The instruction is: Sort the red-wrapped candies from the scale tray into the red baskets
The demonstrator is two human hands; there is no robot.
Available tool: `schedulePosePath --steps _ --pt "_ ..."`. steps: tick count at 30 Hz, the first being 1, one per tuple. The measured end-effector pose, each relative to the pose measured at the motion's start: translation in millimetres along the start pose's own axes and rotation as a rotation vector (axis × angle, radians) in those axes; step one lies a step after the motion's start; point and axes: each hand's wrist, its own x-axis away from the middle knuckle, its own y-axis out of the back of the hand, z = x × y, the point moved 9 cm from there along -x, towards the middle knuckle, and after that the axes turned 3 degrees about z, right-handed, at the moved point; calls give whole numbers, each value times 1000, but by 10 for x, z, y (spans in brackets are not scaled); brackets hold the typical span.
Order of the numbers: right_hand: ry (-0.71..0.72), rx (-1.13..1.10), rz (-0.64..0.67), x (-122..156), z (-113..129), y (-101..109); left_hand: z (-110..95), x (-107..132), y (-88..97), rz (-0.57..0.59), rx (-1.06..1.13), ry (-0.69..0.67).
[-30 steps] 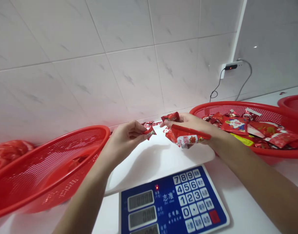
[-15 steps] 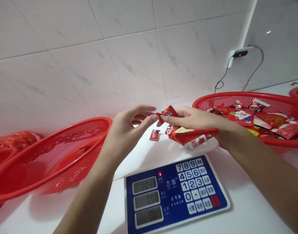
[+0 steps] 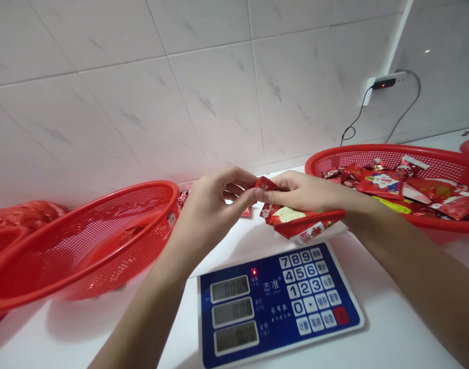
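The left hand (image 3: pixel 215 210) and right hand (image 3: pixel 301 190) hide most of the little red packet (image 3: pixel 265 183), and the scale's numbers (image 3: pixel 230 289) are too blurry to read.

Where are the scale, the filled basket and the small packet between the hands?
scale (image 3: pixel 280 302): head view, blue panel.
filled basket (image 3: pixel 353 148): head view, back rim.
small packet (image 3: pixel 265 183): head view, exposed top.
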Motion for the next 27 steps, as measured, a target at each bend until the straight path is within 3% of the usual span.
schedulePosePath --steps 11,17,20,23,27 --pt "11 14 0 9 24 -10 17 6 -16 4 40 15" --pt "-24 93 -98 22 22 106 209 -65 114 -21 123 79" --pt "-76 118 -261 61 25 269 383 -79 269 -20 -75 179" --pt "-182 103 -388 118 -25 376 517 -80 303 57 -357 229" --pt "-237 -23 -351 113 -69 310 676 -85 178 152 -522 242"
